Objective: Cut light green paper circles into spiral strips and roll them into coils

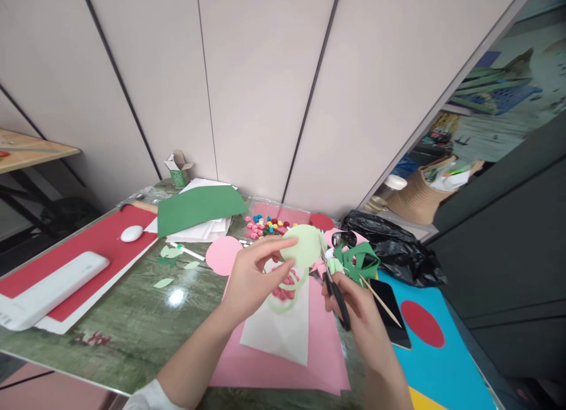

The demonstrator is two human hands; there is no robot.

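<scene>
My left hand pinches a pale green paper circle by its left edge and holds it up over the table. In my right hand is a pair of black-handled scissors, its blades at the circle's right edge. A curled pale green paper strip hangs below the circle. Under it lies a white paper sheet on pink paper, with small pink-red pieces behind the strip.
Green paper, a pink circle and cut leaves lie left. Colourful beads sit behind. Dark green strips, a phone, a wooden stick, blue paper and a black plastic bag are right.
</scene>
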